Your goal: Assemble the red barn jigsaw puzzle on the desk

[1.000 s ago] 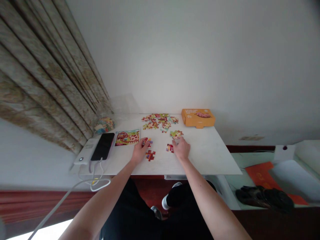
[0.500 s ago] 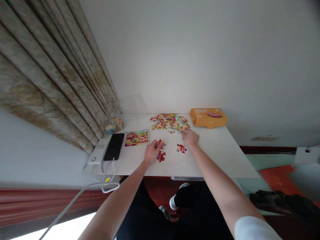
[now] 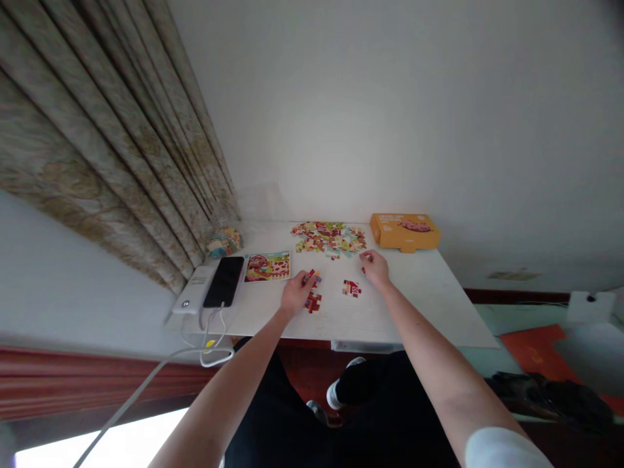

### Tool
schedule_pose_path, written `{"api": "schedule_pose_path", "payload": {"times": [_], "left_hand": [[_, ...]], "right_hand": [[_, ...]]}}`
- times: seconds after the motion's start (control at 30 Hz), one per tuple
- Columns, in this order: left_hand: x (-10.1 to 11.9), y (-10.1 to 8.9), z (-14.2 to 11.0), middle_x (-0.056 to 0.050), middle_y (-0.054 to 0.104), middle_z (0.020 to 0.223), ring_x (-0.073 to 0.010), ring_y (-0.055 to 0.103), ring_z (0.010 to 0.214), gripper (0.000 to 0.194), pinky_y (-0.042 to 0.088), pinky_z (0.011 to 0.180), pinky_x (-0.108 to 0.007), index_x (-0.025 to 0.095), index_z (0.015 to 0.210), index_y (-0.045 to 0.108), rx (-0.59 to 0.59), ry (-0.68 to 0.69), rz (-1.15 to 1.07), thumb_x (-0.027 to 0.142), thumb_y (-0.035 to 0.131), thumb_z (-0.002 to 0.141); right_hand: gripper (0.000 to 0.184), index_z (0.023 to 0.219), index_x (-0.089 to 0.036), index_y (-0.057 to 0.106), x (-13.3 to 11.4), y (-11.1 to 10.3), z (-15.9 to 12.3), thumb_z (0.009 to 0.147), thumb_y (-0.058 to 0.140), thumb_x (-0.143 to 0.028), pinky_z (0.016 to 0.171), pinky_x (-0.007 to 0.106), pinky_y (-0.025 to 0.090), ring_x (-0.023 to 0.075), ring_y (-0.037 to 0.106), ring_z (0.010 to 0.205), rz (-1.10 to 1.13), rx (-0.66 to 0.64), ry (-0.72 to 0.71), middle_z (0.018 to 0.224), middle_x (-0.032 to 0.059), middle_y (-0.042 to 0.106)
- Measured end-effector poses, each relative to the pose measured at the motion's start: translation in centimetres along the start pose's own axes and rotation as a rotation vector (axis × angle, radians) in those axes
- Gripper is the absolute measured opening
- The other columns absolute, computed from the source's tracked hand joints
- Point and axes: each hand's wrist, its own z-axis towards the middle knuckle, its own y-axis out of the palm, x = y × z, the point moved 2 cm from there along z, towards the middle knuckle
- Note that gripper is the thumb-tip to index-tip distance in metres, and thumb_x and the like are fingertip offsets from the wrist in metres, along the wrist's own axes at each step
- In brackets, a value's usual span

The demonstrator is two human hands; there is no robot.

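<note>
My left hand rests on the white table, its fingers pinched on a red and purple puzzle piece. A small joined red cluster lies just right of that hand. My right hand hovers right of centre with fingers curled on a small puzzle piece. A red and white joined cluster lies between my hands. A heap of loose puzzle pieces is spread at the back of the table. A picture card lies left of my left hand.
An orange box sits at the back right. A black phone lies on a white power bank at the left edge, with a white cable hanging off. A curtain hangs on the left. A bag of pieces sits beneath it.
My right hand reached back to the loose pile, then drew back a little toward me with a piece. My left hand has stayed on its piece.
</note>
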Motion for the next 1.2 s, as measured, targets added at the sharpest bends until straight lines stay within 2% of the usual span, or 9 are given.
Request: {"api": "schedule_pose_path", "payload": {"times": [0.17, 0.3, 0.4, 0.53, 0.63, 0.83, 0.97, 1.07, 1.2], "left_hand": [[-0.3, 0.0, 0.2, -0.003, 0.072, 0.083, -0.0177, 0.074, 0.07, 0.027, 0.059, 0.06, -0.027, 0.023, 0.097, 0.063, -0.023, -0.035, -0.067, 0.05, 0.06, 0.095], [-0.4, 0.2, 0.1, -0.004, 0.073, 0.089, -0.0188, 0.075, 0.075, 0.031, 0.061, 0.063, -0.027, 0.023, 0.108, 0.064, -0.042, -0.058, -0.102, 0.051, 0.062, 0.094], [-0.2, 0.2, 0.0, -0.003, 0.072, 0.089, -0.0178, 0.075, 0.073, 0.034, 0.06, 0.063, -0.027, 0.024, 0.111, 0.064, -0.037, -0.044, -0.125, 0.052, 0.064, 0.093], [0.0, -0.1, -0.2, -0.001, 0.068, 0.079, -0.0173, 0.071, 0.069, 0.033, 0.058, 0.063, -0.028, 0.021, 0.099, 0.065, -0.015, 0.003, -0.052, 0.053, 0.066, 0.092], [0.0, -0.4, 0.0, -0.001, 0.062, 0.071, -0.0179, 0.067, 0.07, 0.029, 0.055, 0.067, -0.03, 0.021, 0.084, 0.065, 0.03, 0.115, 0.066, 0.048, 0.061, 0.096], [-0.2, -0.1, 0.9, -0.006, 0.064, 0.082, -0.023, 0.067, 0.089, 0.022, 0.055, 0.086, -0.037, 0.021, 0.079, 0.066, 0.113, 0.255, 0.241, 0.032, 0.059, 0.097], [-0.1, 0.2, 0.9, -0.009, 0.068, 0.1, -0.0254, 0.067, 0.103, 0.012, 0.052, 0.101, -0.043, 0.021, 0.097, 0.07, 0.137, 0.322, 0.32, 0.026, 0.058, 0.097], [-0.2, 0.1, 0.6, -0.01, 0.066, 0.114, -0.0266, 0.064, 0.116, 0.023, 0.049, 0.11, -0.046, 0.021, 0.116, 0.067, 0.215, 0.36, 0.319, 0.021, 0.059, 0.095], [-0.4, 0.0, 0.2, -0.011, 0.063, 0.122, -0.0272, 0.06, 0.124, 0.039, 0.046, 0.116, -0.048, 0.02, 0.117, 0.068, 0.256, 0.406, 0.353, 0.005, 0.055, 0.084]], "right_hand": [[0.031, 0.101, -0.02, 0.063, 1.3, -0.3, -3.3, 0.095, 0.04, -0.04, 0.058, 0.027, 0.045, 0.0171, 0.062, 0.053, 0.181, -0.019, 0.059, 0.068, -0.0022, 0.062], [0.034, 0.106, -0.022, 0.059, 2.3, -0.5, -6.5, 0.099, 0.03, -0.038, 0.063, 0.028, 0.047, 0.0193, 0.062, 0.062, 0.127, 0.029, 0.054, 0.07, -0.001, 0.062], [0.036, 0.106, -0.023, 0.058, 2.2, -0.6, -7.6, 0.102, 0.028, -0.042, 0.068, 0.029, 0.045, 0.0215, 0.063, 0.068, 0.033, 0.06, 0.005, 0.07, 0.0006, 0.062], [0.036, 0.107, -0.023, 0.06, 2.3, -0.3, -7.5, 0.101, 0.034, -0.047, 0.069, 0.03, 0.043, 0.0225, 0.064, 0.072, -0.005, 0.057, -0.043, 0.074, 0.0024, 0.066], [0.03, 0.105, -0.021, 0.061, 2.8, 0.1, -7.1, 0.097, 0.04, -0.041, 0.076, 0.033, 0.046, 0.0234, 0.064, 0.081, 0.046, 0.12, -0.13, 0.087, 0.0062, 0.069], [0.02, 0.089, -0.022, 0.062, 3.8, 0.5, -7.0, 0.091, 0.043, -0.028, 0.091, 0.041, 0.046, 0.0258, 0.059, 0.094, 0.045, 0.198, -0.337, 0.095, 0.0102, 0.067], [0.024, 0.093, -0.022, 0.062, 4.1, 0.4, -6.9, 0.096, 0.039, -0.03, 0.09, 0.04, 0.047, 0.0252, 0.06, 0.093, 0.09, 0.256, -0.302, 0.096, 0.0099, 0.068], [0.024, 0.092, -0.021, 0.063, 4.1, 0.2, -7.0, 0.095, 0.041, -0.031, 0.089, 0.04, 0.048, 0.0258, 0.062, 0.093, 0.116, 0.264, -0.277, 0.094, 0.0102, 0.068], [0.019, 0.098, -0.019, 0.067, 3.4, 0.1, -7.6, 0.089, 0.053, -0.03, 0.091, 0.043, 0.048, 0.0277, 0.063, 0.095, 0.049, 0.203, -0.316, 0.099, 0.0118, 0.071]]}}
